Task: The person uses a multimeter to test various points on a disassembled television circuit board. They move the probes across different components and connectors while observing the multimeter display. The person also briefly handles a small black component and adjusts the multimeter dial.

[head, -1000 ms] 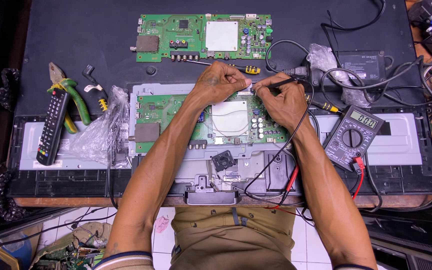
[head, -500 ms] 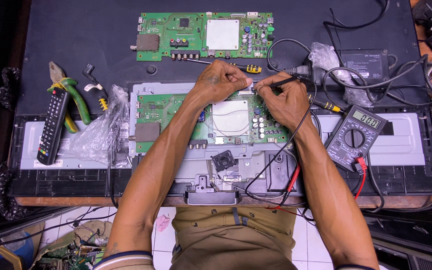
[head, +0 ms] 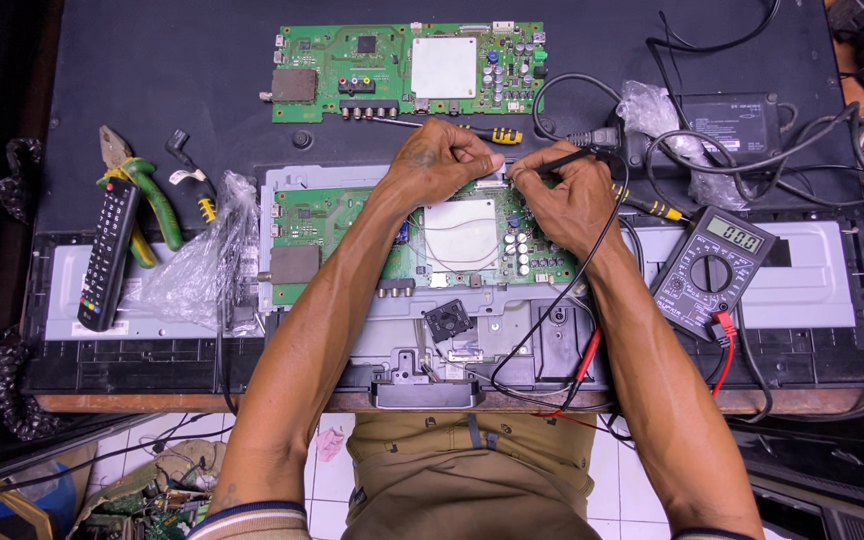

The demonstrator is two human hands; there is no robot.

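Note:
A green circuit board [head: 332,215] with a white square shield sits in a metal chassis in front of me. My left hand [head: 442,160] rests closed at the board's far edge, fingertips pinched on something too small to make out. My right hand [head: 562,195] grips a black multimeter probe [head: 564,160] whose tip points toward the left fingers. The probe's black lead runs down across the board to the table's near edge. A grey multimeter [head: 714,270] lies to the right of my right forearm.
A second green circuit board [head: 407,70] lies farther back, with a yellow-handled screwdriver [head: 497,133] below it. A black remote [head: 107,255], green-handled pliers [head: 147,195] and a crumpled plastic bag [head: 197,265] lie at left. A black power adapter [head: 732,120] and tangled cables fill the right.
Both hands stay at the board's far edge with hardly any movement. The probe remains in my right hand.

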